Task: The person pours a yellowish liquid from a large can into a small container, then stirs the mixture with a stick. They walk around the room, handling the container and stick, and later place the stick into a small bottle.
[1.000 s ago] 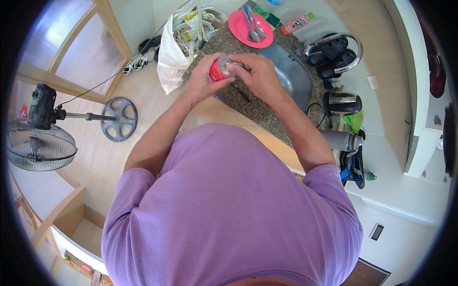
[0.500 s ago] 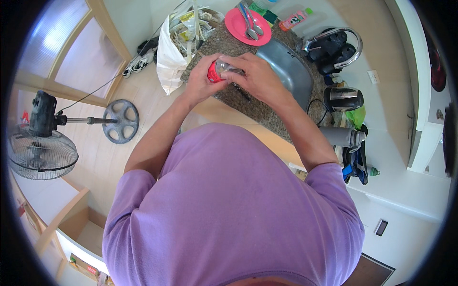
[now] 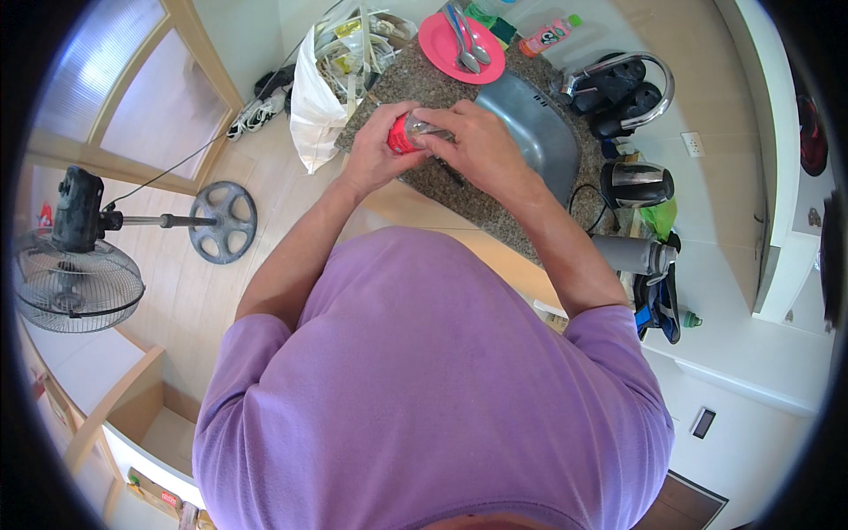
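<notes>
Over the edge of the speckled stone counter (image 3: pixel 450 185), both of my hands are closed on a small red-wrapped bottle (image 3: pixel 401 135). My left hand (image 3: pixel 378 146) wraps round its red side, thumb toward me. The thumb and fingers of my right hand (image 3: pixel 474 137) pinch its clear greyish end (image 3: pixel 427 130), which points to the right. My fingers hide much of the bottle, so whether it has a cap cannot be seen. A thin dark thing on the counter shows just below my hands.
Beyond my hands, a pink plate (image 3: pixel 435 55) holds metal spoons. The metal sink (image 3: pixel 552 146) and curved faucet (image 3: pixel 669 88) lie to the right, then an electric kettle (image 3: pixel 638 184) and grey flask (image 3: pixel 629 253). A stuffed white bag (image 3: pixel 316 115) stands left; a fan (image 3: pixel 79 274) stands farther left.
The red-wrapped bottle has shifted slightly to the right and turned a little in my hands. My right fingers have moved slightly over its clear end; both hands keep hold.
</notes>
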Motion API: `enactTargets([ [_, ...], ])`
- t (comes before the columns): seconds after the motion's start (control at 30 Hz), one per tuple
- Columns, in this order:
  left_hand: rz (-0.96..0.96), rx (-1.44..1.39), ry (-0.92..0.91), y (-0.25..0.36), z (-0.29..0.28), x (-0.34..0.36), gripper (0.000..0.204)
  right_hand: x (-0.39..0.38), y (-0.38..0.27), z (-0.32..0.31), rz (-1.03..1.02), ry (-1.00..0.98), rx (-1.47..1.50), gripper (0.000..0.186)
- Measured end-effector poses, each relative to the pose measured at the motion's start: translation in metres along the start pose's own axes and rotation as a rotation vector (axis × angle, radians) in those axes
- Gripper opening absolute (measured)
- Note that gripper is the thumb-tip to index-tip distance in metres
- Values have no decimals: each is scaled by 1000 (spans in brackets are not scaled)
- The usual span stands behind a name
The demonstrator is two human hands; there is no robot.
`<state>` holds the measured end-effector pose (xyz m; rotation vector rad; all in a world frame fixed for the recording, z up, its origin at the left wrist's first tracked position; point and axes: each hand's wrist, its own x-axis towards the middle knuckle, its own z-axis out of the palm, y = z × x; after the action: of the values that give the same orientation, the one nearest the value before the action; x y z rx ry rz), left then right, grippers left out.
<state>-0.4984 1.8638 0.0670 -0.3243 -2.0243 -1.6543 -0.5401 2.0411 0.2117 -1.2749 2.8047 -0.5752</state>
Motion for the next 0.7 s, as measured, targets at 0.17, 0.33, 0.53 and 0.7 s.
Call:
enactTargets([
  [0.17, 12, 27, -2, -1, -1, 1, 76, 5, -11, -5, 111, -14, 46, 37],
  [0.33, -24, -15, -8, 0, 1, -2, 76, 5, -10, 6, 152, 55, 40, 35],
  [0.53, -13, -6, 8, 0, 2, -3, 76, 3, -9, 8, 188, 85, 65, 34],
  [0.7, -38, -82, 7, -4, 0, -5, 77, -1, -9, 5, 182, 112, 185, 34],
])
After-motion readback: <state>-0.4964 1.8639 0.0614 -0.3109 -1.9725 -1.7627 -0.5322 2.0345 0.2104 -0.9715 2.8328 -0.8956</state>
